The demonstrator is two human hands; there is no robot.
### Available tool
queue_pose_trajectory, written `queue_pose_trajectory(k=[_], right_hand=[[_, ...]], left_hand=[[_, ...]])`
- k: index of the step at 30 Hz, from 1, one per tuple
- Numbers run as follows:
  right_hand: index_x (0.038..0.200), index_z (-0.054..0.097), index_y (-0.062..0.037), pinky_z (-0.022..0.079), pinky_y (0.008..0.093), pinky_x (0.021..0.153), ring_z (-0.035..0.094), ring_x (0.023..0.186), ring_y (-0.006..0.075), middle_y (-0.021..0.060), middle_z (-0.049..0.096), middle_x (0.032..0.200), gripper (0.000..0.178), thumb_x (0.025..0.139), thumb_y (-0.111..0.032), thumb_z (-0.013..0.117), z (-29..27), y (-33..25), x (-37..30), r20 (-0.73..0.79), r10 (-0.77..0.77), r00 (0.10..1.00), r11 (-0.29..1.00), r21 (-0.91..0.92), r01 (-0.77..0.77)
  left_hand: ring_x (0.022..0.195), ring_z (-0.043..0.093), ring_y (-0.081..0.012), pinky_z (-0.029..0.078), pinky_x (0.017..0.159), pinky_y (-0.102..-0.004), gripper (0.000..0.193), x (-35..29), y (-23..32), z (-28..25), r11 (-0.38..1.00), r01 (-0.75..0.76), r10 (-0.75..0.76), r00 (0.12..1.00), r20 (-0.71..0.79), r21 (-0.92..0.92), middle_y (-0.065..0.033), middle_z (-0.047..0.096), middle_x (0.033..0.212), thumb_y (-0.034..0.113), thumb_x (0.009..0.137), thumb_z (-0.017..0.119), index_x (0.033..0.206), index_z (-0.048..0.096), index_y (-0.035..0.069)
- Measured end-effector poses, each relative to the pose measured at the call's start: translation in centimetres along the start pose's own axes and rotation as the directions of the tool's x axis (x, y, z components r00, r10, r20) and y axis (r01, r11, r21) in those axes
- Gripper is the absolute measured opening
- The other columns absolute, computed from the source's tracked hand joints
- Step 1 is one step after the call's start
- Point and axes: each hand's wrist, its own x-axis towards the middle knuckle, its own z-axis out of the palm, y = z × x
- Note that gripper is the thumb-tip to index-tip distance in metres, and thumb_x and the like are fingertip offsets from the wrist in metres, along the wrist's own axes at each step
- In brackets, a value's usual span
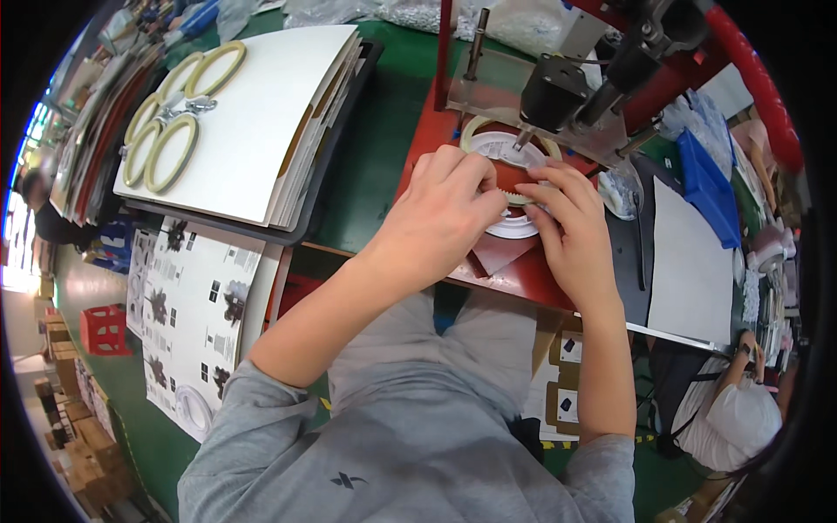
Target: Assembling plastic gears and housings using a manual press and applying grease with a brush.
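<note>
Both hands work over a white round plastic part (508, 150) that sits on the red machine base (423, 166), in front of a black motor block (555, 87) whose metal shaft points down at it. The left hand (440, 209) comes in from the left with its fingers curled and the thumb drawn in close to the fingertips, near the middle of the part; the hand's back hides the contact, so I cannot tell what they have hold of. The right hand (568, 218) stands opposite, its fingers slightly bent and partly spread, the thumb a little apart below them; its fingertips are beside a pale toothed ring edge (516, 199), but a grip cannot be made out. Behind the part a cream-coloured ring (471, 131) curves out. On the left, beside the bare green tabletop (349, 213), a stack of white cardboard sheets (261, 113) lies in a black tray (307, 209), topped by several cream rings (149, 170) and a clear bag of silvery pieces (199, 105). Right of the machine lies a grey sheet (689, 261), near a blue plastic tray (704, 187).
</note>
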Motion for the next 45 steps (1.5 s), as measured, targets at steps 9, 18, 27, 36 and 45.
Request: queue_pose_trajectory(k=[9, 18, 27, 36, 45], right_hand=[[0.105, 0.077, -0.0084, 0.047, 0.0400, 0.089, 0.063, 0.105, 0.0259, 0.0048, 0.067, 0.099, 0.022, 0.082, -0.009, 0.077, -0.1, 0.1, 0.1, 0.001, -0.017, 1.000, 0.999, 0.034, 0.017], [0.103, 0.078, -0.0084, 0.049, 0.0382, 0.083, 0.064, 0.100, 0.0254, 0.0043, 0.069, 0.098, 0.022, 0.081, -0.010, 0.079, 1.5, -1.1, -0.4, -0.126, 0.048, 0.991, 0.999, 0.023, -0.045], [0.101, 0.077, -0.0067, 0.051, 0.0401, 0.086, 0.064, 0.100, 0.0272, 0.0061, 0.068, 0.097, 0.021, 0.080, -0.008, 0.079, 1.3, -1.1, -0.2, -0.113, 0.057, 0.992, 0.998, 0.043, -0.053], [0.101, 0.077, -0.0062, 0.051, 0.0407, 0.086, 0.064, 0.101, 0.0282, 0.0066, 0.067, 0.097, 0.021, 0.080, -0.008, 0.078, 1.1, -1.2, -0.3, -0.088, 0.058, 0.994, 0.997, 0.054, -0.053], [0.102, 0.077, -0.0061, 0.049, 0.0404, 0.086, 0.063, 0.102, 0.0284, 0.0063, 0.067, 0.098, 0.022, 0.081, -0.008, 0.078, 0.9, -1.0, 0.0, -0.052, 0.052, 0.997, 0.998, 0.048, -0.049]], left_hand=[[0.094, 0.057, -0.0286, 0.046, 0.087, -0.0379, 0.013, 0.2, -0.4, -1.7, 0.984, 0.017, -0.013, 1.000, 0.019, -0.176, -0.0047, 0.068, 0.093, 0.007, 0.084, 0.076, 0.094, 0.067, 0.006], [0.087, 0.060, -0.0302, 0.050, 0.079, -0.0386, 0.010, 0.3, -1.3, -2.4, 0.965, 0.103, -0.069, 0.987, 0.145, -0.241, -0.0090, 0.068, 0.089, 0.003, 0.084, 0.074, 0.091, 0.067, 0.003], [0.085, 0.062, -0.0301, 0.051, 0.078, -0.0387, 0.008, 1.2, -2.4, -2.9, 0.949, 0.131, -0.056, 0.965, 0.257, -0.286, -0.0102, 0.068, 0.086, 0.005, 0.084, 0.075, 0.089, 0.069, 0.001], [0.088, 0.063, -0.0289, 0.052, 0.079, -0.0377, 0.009, 0.8, -2.6, -2.7, 0.949, 0.099, -0.022, 0.968, 0.252, -0.298, -0.0089, 0.069, 0.089, 0.004, 0.082, 0.075, 0.089, 0.069, 0.002], [0.112, 0.061, -0.0313, 0.053, 0.096, -0.0429, 0.027, -0.9, 0.4, -3.9, 0.998, -0.007, -0.010, 0.970, 0.243, 0.068, -0.0145, 0.063, 0.117, 0.004, 0.085, 0.067, 0.112, 0.072, 0.003]])
